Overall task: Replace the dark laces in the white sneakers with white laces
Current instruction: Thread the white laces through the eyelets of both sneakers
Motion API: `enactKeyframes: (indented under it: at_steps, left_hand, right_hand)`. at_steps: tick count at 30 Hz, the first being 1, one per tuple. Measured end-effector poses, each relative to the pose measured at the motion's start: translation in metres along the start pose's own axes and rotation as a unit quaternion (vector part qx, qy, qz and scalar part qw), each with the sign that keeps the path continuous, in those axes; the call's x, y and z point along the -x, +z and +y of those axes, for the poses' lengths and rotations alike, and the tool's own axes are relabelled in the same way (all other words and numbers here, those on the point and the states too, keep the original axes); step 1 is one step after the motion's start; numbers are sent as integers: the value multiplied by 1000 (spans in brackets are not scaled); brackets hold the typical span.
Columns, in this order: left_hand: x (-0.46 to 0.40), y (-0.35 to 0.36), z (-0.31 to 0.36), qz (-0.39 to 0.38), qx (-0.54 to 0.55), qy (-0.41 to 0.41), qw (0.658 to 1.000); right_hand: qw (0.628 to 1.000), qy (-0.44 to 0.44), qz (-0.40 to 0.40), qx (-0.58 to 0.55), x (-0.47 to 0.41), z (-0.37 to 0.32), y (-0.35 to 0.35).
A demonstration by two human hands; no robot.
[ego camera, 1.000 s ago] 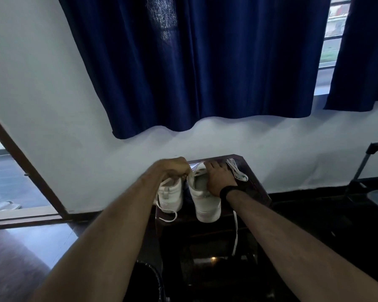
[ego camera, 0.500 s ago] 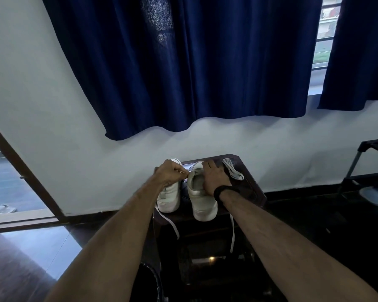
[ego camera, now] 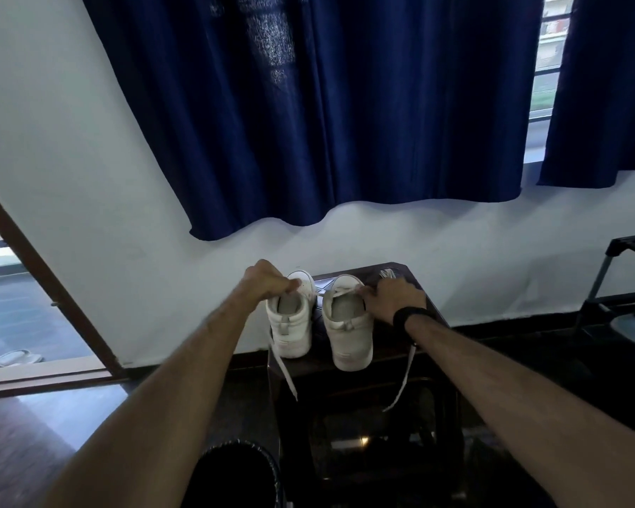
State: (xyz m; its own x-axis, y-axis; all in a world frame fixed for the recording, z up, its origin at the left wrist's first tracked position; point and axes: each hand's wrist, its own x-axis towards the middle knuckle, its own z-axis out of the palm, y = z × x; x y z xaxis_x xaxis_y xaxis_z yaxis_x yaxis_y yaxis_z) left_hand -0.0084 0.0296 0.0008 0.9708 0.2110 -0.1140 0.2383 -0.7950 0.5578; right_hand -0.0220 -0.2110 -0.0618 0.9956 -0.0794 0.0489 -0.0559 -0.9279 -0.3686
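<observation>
dark table (ego camera: 418,284): white sneakers (ego camera: 347,324), no readable brand.

No legible text, label, brand mark, number or sign in the head view. Checked the heel panels of the two white sneakers (ego camera: 289,324): plain, no logo that can be made out. The dark wristband (ego camera: 410,316) on the right forearm shows no readable face or digits. The dark stool (ego camera: 400,346) bears no marking.
</observation>
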Motion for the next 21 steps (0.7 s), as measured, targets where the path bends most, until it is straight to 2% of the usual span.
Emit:
enactKeyframes:
  at_steps: [2,5,7,8,9,11,15,18,21]
  left_hand:
    - [1,-4,-1,26,-22,-3,999]
    - [12,3,9,117,-147,60,980]
    - [20,14,22,152,-83,145,974]
    - [26,18,29,135,10,169,976]
    - [31,23,38,83,119,164,976]
    - [47,33,58,-66,263,135,953]
    - [65,54,77,-256,360,112,890]
    - [70,52,70,-308,407,68,857]
    - [65,35,53,-275,335,88,897]
  right_hand:
    - [997,19,-43,-57,-3,7,-15]
    - [957,74,-81,-269,-1,6,-39]
    - [910,101,-110,-388,5,0,-55]
    - [883,105,-139,-437,9,-4,-61]
    - [852,103,-173,-484,13,-9,-68]
    - [798,84,-213,-558,15,-18,-75]
    - [731,44,-173,-659,12,-32,-80]
    - [721,32,-138,-679,10,-29,-79]
    - [754,22,-128,-644,7,-15,-75]
